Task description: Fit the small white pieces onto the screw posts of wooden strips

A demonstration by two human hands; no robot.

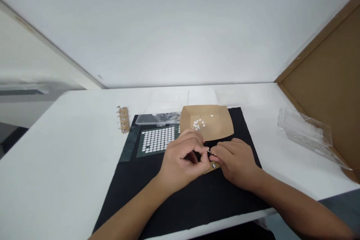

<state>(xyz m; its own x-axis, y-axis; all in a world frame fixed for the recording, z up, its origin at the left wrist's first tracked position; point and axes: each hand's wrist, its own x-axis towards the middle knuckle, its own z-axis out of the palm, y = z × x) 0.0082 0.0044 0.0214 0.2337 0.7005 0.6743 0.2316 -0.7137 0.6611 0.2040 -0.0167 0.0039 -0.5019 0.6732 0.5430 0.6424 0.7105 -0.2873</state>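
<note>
My left hand (184, 157) and my right hand (236, 161) meet over a black mat (180, 198), fingers curled and pinched together. Between the fingertips shows a thin metal piece (211, 153), like a small pin. Under the hands lies a small wooden block (213, 167) with a white bit on it, mostly hidden. Just beyond the hands sits a brown paper tray (216, 123) holding several small white pieces (199, 124). To its left lies a dark sheet with a grid of white dots (158, 139).
A wooden block with metal pins (123, 119) stands on the white table (70, 150) left of the mat. A clear plastic box (157, 119) lies behind the dot sheet. Another clear plastic tray (305, 131) rests at the right by a cardboard wall (329, 78).
</note>
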